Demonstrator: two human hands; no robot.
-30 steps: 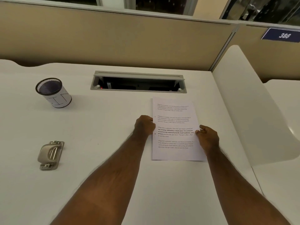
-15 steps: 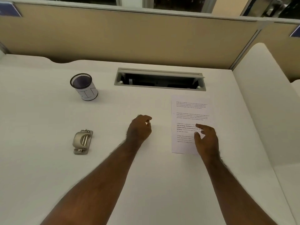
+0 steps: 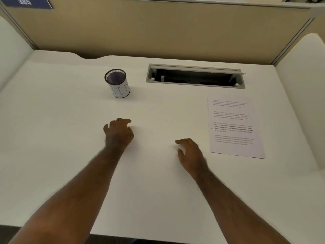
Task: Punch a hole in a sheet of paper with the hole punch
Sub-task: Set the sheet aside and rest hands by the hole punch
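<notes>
The white desk (image 3: 158, 191) fills most of what can be seen, and its near edge is cut off at the bottom. Behind it stands a tan partition (image 3: 158, 32), with a blue number sign (image 3: 26, 2) at the top left that runs out of view; its digits are blurred. A white side panel (image 3: 302, 94) on the right is only partly visible.

Both bare forearms reach in from the lower corners, elbows out of view. In the back of the desk is a long cable slot (image 3: 195, 76), its inside too dark to make out.

The sheet of paper (image 3: 235, 127) lies flat on the right part of the desk, nobody touching it, just beside the side panel. Its printed text is too small and soft to read. The hole punch does not appear anywhere on the desk.

The left hand (image 3: 119, 132) hovers palm down near the middle of the desk, fingers loosely curled and slightly spread, holding nothing; whether the fingertips touch the surface cannot be told. The right hand (image 3: 190, 154) is also empty and relaxed, fingers half open and pointing left, near the paper's left edge but apart from it.

A mesh pen cup (image 3: 117, 83) stands upright behind the left hand, well apart from it, with a paper label whose marks are hard to read.
</notes>
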